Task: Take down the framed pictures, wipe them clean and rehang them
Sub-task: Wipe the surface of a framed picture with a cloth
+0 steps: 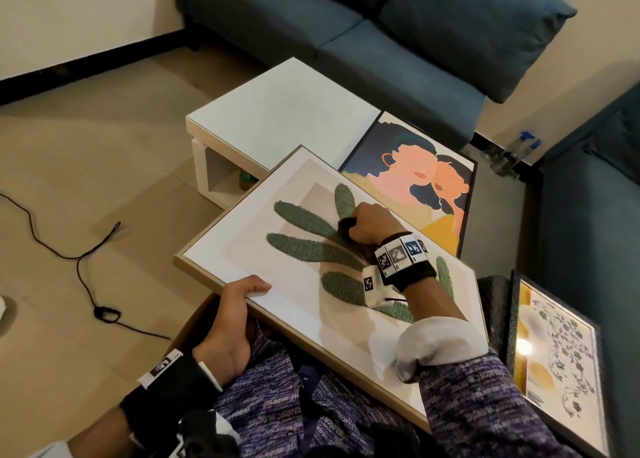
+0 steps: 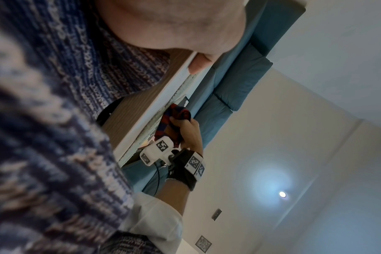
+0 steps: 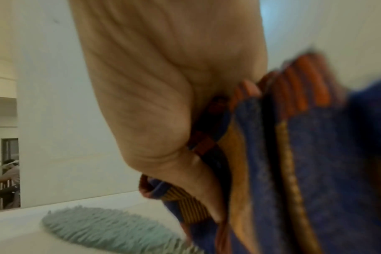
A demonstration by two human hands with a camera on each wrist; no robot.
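A light wood-framed picture [image 1: 242, 249] with raised green leaf shapes lies tilted across my lap. My left hand [image 1: 239, 305] grips its near left edge, thumb on the white mat and fingers under the frame; the left wrist view shows that thumb on the frame edge [image 2: 198, 65]. My right hand [image 1: 367, 223] holds a bunched blue, red and orange striped cloth [image 3: 305, 154] and presses it on the leaves in the middle of the picture. The same cloth [image 2: 174, 120] shows in the left wrist view too, against the picture's face.
A second picture [image 1: 415, 180] of two faces lies on a white low table [image 1: 277, 111] ahead. A dark-framed floral picture [image 1: 554, 353] leans at my right. Blue sofas [image 1: 381, 24] stand behind and to the right. A black cable [image 1: 79, 260] trails on the floor.
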